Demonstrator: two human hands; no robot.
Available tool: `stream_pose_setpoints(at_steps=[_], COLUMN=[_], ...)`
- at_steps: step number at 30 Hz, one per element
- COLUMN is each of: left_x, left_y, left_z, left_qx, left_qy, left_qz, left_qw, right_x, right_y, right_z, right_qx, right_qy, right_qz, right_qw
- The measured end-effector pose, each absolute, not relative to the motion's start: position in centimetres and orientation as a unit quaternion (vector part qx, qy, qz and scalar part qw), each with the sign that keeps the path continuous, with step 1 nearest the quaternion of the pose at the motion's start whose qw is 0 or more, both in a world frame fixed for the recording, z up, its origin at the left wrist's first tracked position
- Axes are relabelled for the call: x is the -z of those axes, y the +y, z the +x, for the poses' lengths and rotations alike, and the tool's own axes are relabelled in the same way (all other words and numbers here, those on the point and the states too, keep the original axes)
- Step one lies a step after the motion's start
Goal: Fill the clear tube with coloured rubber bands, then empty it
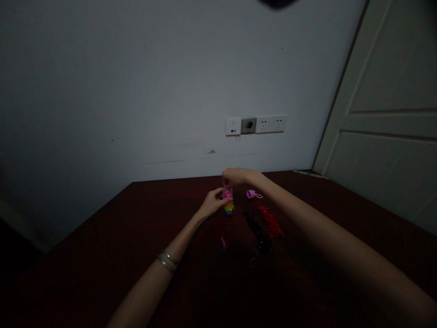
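Note:
Both my hands meet over a dark red table [112,246] near its far edge. My left hand [212,203] is closed round a small stack of colourful pieces [228,203], pink on top, with yellow and blue below. My right hand [237,176] pinches the pink top piece from above. A small pink cup-like piece [251,194] lies just right of the stack. Red pieces [271,223] and dark pieces [258,232] lie in a loose row nearer to me. A tiny pink piece [223,243] lies apart. Two bracelets [167,261] circle my left wrist.
A pale wall rises behind the table, with a row of sockets [256,125] just above the hands. A white door [385,127] stands at the right. The room is dim.

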State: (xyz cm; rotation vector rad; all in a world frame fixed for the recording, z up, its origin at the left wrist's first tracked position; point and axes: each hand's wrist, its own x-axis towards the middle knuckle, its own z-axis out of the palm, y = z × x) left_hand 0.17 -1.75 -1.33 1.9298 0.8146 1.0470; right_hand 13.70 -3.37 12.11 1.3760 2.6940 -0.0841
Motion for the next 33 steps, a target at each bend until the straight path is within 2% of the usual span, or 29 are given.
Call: stream_pose_setpoints(at_steps=[12,23,30,33], left_x=[1.6,2.0,-2.1,-3.4], left_y=[-1.4,-0.6,-0.8,-1.8], left_z=[0.4,-0.3,-2.4,-3.2], left_qx=[-0.431,-0.422,-0.538,-0.501], left_qy=[0.319,0.311,0.421,0.446], left_qz=[0.723,0.704,0.627,0.673], left_qw=[0.435,0.478,0.375,0.312], right_x=[-12.0,-7.5,-2.3,-0.1], right_y=[-2.9,-5.7,-7.4,-8.1], right_z=[17.9,22.0,24.0,24.5], right_qx=[0.082,0.121,0.120,0.121], right_qy=[0.896,0.838,0.817,0.817], right_qz=[0.409,0.469,0.486,0.482], right_qw=[-0.154,-0.249,-0.288,-0.292])
